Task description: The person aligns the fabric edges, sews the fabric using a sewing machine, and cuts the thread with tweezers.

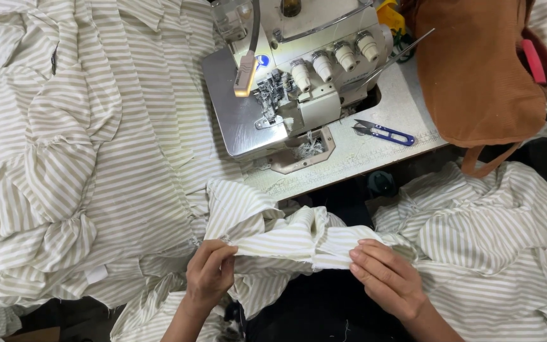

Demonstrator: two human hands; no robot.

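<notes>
Head view: I judge the beige-and-white striped cotton fabric strip [299,244] light, limp, slip-prone; left hand [209,273] and right hand [387,278] fingers pinch its folded edge closed, lower centre.

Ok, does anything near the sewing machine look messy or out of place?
A tuft of loose thread clippings has gathered at the front of the cream overlock sewing machine, and the blue-handled thread snips lie open on the table; nothing looks damaged.

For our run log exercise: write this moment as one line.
left hand: pinches striped fabric | right hand: holds same strip | overlock machine: idle
</notes>
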